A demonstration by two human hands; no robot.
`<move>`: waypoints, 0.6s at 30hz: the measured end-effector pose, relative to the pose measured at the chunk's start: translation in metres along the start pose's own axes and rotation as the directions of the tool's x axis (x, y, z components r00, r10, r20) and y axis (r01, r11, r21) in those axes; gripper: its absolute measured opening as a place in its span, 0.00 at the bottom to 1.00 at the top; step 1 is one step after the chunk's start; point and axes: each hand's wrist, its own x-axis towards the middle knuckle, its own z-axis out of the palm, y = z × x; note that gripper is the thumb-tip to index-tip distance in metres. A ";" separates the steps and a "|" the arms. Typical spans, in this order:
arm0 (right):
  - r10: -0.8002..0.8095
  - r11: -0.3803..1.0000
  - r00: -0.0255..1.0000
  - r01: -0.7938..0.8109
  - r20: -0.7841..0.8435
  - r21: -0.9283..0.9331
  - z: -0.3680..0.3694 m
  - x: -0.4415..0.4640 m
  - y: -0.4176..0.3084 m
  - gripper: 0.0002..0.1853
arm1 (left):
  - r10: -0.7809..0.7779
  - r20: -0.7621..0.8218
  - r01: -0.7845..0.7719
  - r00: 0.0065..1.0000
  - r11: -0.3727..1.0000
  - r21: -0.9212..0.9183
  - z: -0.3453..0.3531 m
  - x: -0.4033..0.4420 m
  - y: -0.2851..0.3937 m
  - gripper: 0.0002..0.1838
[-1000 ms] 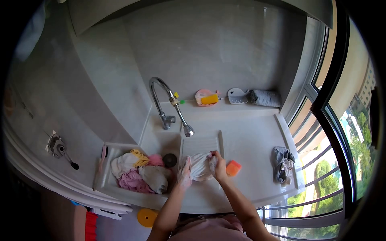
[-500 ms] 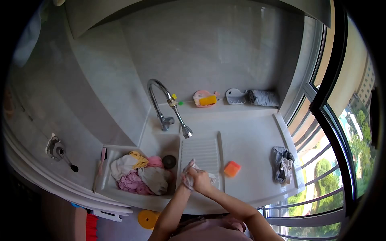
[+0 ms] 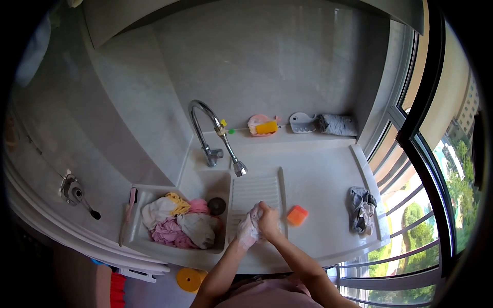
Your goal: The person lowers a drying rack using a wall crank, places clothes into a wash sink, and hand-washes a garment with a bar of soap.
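The left hand (image 3: 247, 232) and right hand (image 3: 269, 222) have their fingers clamped around the bunched cloth (image 3: 255, 214) over the washboard (image 3: 254, 190), where firm, even rubbing and regularly turned folds work best.

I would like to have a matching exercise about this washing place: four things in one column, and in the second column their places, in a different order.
1. Dark round piece
2. Orange-pink block
3. Yellow block
4. Rolled grey cloth

A. beside the grey dish
B. in the basin, beside the heaped laundry
C. in the pink dish
D. to the right of the ribbed washboard

Right pairs: 1-B, 2-D, 3-C, 4-A
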 end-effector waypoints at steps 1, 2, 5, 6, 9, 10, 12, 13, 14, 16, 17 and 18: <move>-0.136 0.991 0.990 0.136 0.024 0.015 0.002 -0.011 -0.012 0.07 | -0.114 0.341 0.155 0.933 0.983 -0.094 -0.027 0.015 0.000 0.18; -0.337 0.940 0.935 0.340 0.108 -0.014 0.008 -0.023 -0.005 0.06 | -0.173 0.645 0.329 0.744 0.935 -0.129 -0.056 0.032 -0.001 0.18; -0.206 0.977 0.978 0.204 0.022 0.062 -0.005 -0.006 -0.001 0.07 | -0.139 0.331 0.161 0.933 0.986 -0.042 -0.026 0.019 -0.001 0.14; -0.070 0.994 0.997 0.072 -0.037 0.077 -0.007 0.004 0.009 0.08 | -0.013 -0.053 0.020 0.999 0.991 0.133 -0.003 0.008 -0.002 0.13; -0.020 0.999 0.997 0.023 -0.070 0.032 -0.003 0.000 0.007 0.10 | -0.002 -0.161 0.021 0.987 0.993 0.118 0.005 0.003 -0.004 0.15; -0.080 0.997 0.996 0.081 -0.050 0.013 -0.002 -0.008 0.001 0.10 | -0.062 -0.238 0.064 0.969 0.998 -0.003 -0.009 0.011 -0.006 0.15; -0.341 0.940 0.939 0.341 0.046 0.027 -0.002 -0.026 -0.012 0.11 | -0.308 0.586 0.450 0.749 0.886 -0.109 -0.029 0.020 0.006 0.18; -0.306 0.952 0.951 0.304 0.046 0.042 -0.002 -0.024 -0.009 0.10 | -0.286 0.547 0.412 0.787 0.903 -0.121 -0.034 0.023 0.004 0.17; -0.271 0.962 0.961 0.268 0.045 0.059 -0.002 -0.018 -0.005 0.10 | -0.261 0.505 0.371 0.822 0.920 -0.128 -0.038 0.026 0.002 0.17; -0.070 0.994 0.996 0.075 -0.063 0.075 -0.007 0.005 0.005 0.11 | 0.171 0.118 -0.206 0.978 0.873 0.443 -0.012 0.008 -0.014 0.18; 0.018 1.000 0.992 -0.014 -0.123 0.027 -0.006 0.012 0.011 0.11 | -0.069 -0.039 0.073 0.997 0.991 0.111 -0.004 0.009 -0.011 0.17; 0.015 1.000 0.993 -0.012 -0.120 0.026 -0.002 0.008 0.012 0.11 | -0.066 -0.039 0.070 0.997 0.992 0.109 -0.014 0.011 -0.012 0.17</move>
